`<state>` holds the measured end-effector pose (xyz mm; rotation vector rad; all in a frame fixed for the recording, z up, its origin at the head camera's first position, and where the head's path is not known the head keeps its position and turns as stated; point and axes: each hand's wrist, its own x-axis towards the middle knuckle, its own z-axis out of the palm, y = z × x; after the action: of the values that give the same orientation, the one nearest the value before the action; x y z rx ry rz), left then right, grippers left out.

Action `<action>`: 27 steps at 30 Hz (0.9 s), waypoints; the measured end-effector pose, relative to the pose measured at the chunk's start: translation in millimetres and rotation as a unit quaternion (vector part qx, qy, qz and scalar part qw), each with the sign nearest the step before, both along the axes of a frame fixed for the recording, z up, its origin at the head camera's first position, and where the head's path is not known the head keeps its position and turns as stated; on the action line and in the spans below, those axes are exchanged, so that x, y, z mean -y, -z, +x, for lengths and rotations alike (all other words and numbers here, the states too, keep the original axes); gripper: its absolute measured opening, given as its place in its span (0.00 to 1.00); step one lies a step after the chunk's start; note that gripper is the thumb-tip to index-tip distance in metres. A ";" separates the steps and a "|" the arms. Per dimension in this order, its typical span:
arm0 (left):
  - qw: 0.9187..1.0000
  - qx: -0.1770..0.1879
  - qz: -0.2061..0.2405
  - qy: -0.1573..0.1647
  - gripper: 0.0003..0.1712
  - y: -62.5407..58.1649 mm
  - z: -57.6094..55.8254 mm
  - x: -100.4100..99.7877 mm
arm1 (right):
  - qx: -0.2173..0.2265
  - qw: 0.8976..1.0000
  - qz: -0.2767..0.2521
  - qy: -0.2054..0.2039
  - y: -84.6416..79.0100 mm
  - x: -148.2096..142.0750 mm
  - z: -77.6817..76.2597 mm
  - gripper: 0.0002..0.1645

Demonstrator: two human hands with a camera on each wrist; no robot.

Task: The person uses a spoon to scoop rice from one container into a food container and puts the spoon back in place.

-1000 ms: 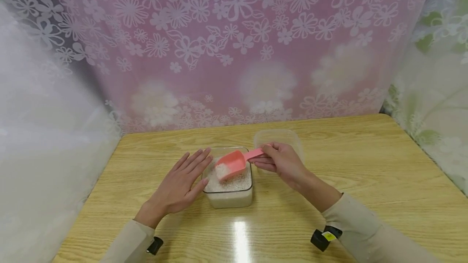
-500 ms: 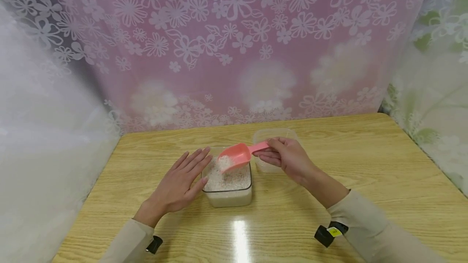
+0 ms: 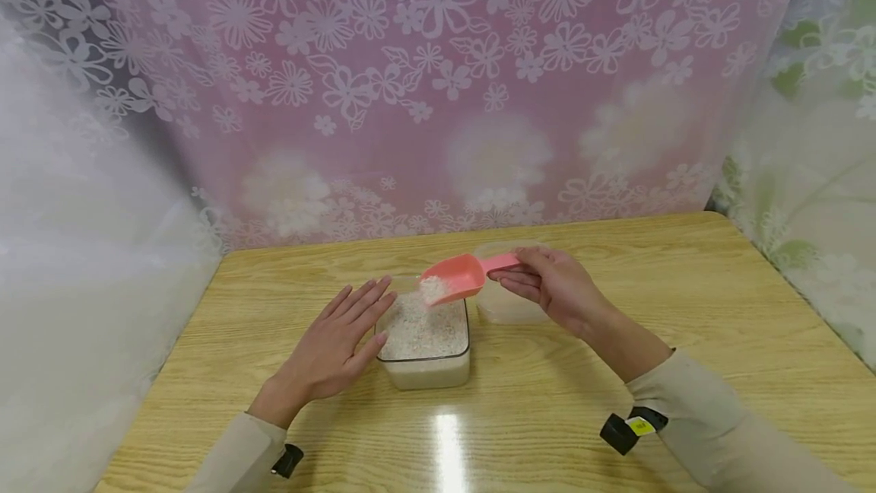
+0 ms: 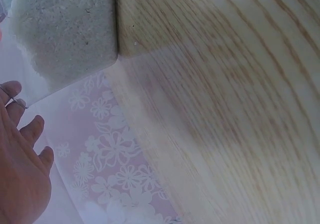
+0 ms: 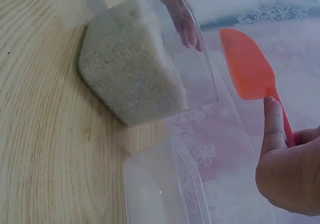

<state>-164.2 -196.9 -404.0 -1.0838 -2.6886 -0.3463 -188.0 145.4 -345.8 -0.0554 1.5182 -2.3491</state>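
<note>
scoop (image 3: 471,272) with some rice (image 3: 433,290), handle pinched in fingers of right hand (image 3: 564,291), points leftward above far right of box (image 3: 427,375), tub (image 3: 508,309) beside box nearer that hand, left hand (image 3: 335,348) straight-fingered at box rim.

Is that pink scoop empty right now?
No, the head view shows a small heap of white grains in the scoop, which the right hand holds.

One scoop (image 3: 465,274), two clear containers (image 3: 430,373) (image 3: 508,312), two hands (image 3: 331,345) (image 3: 561,287), two black wrist devices (image 3: 288,461) (image 3: 619,434), one table (image 3: 541,417)
</note>
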 end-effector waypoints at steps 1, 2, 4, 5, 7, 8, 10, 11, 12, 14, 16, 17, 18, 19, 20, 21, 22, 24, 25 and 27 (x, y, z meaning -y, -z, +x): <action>1.000 0.000 0.001 -0.001 0.32 0.0 0.0 0.1 | 0.001 1.000 -0.004 0.001 -0.5 -1.6 -0.4 0.16; 1.000 0.000 0.001 -0.001 0.32 -0.1 0.0 0.2 | 0.004 1.000 -0.008 0.004 -1.1 -3.2 -0.9 0.15; 1.000 -0.001 0.002 -0.001 0.32 -0.6 0.1 0.3 | 0.008 1.000 -0.016 0.007 -1.7 -7.5 -2.2 0.15; 1.000 -0.001 0.003 -0.002 0.32 -0.8 0.2 0.3 | 0.009 1.000 -0.020 0.009 -2.0 -9.8 -3.0 0.15; 1.000 0.000 0.004 -0.002 0.32 -1.2 0.3 0.3 | 0.012 0.999 -0.028 0.013 -2.2 -15.5 -5.0 0.15; 1.000 0.000 0.003 -0.002 0.32 -1.2 0.3 0.3 | 0.013 0.999 -0.031 0.015 -2.0 -18.8 -6.1 0.14; 1.000 -0.001 0.003 -0.003 0.32 -1.2 0.4 0.5 | 0.017 0.999 -0.036 0.021 -1.2 -25.9 -8.5 0.13; 1.000 -0.001 0.003 -0.003 0.32 -1.0 0.3 0.5 | 0.019 0.999 -0.040 0.025 -0.5 -29.5 -9.7 0.13; 1.000 -0.002 0.003 -0.002 0.32 -0.8 0.3 0.6 | 0.022 0.998 -0.042 0.028 0.4 -33.1 -11.0 0.13; 1.000 -0.002 0.005 -0.001 0.32 -0.5 0.4 0.8 | 0.027 0.998 -0.045 0.032 2.7 -40.1 -13.2 0.12; 1.000 -0.003 0.007 0.000 0.32 0.1 -0.1 0.9 | 0.032 0.998 -0.049 0.034 5.5 -46.5 -15.5 0.12; 1.000 -0.003 0.008 0.000 0.32 0.1 -0.1 0.9 | 0.034 0.997 -0.052 0.035 7.1 -49.4 -16.6 0.12; 1.000 -0.002 0.009 0.001 0.32 0.1 -0.1 0.9 | 0.035 0.997 -0.053 0.036 8.7 -52.3 -17.6 0.12; 1.000 -0.002 0.009 0.001 0.32 0.1 -0.2 0.9 | 0.036 0.997 -0.056 0.036 10.3 -55.1 -18.6 0.12; 1.000 -0.002 0.010 0.001 0.32 0.2 -0.4 0.9 | 0.037 0.997 -0.057 0.038 12.1 -57.8 -19.5 0.12; 1.000 -0.001 0.010 0.001 0.32 0.3 -0.5 0.8 | 0.037 0.997 -0.057 0.038 13.9 -60.4 -20.5 0.12; 1.000 0.000 0.011 0.001 0.32 0.2 -0.4 0.8 | 0.036 0.997 -0.056 0.039 15.7 -62.9 -21.4 0.12; 1.000 0.001 0.011 0.002 0.32 0.5 -0.5 0.6 | 0.035 0.997 -0.054 0.040 19.9 -67.7 -23.2 0.12; 1.000 0.002 0.011 0.002 0.32 0.6 -0.5 0.6 | 0.035 0.997 -0.054 0.040 22.0 -69.9 -24.1 0.13; 1.000 0.003 0.012 0.003 0.32 0.8 -0.5 0.3 | 0.034 0.997 -0.052 0.042 26.8 -74.1 -25.8 0.13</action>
<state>-164.7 -197.2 -404.8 -1.0851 -2.6807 -0.3827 -213.9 219.5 -372.6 0.0643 1.3902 -2.4687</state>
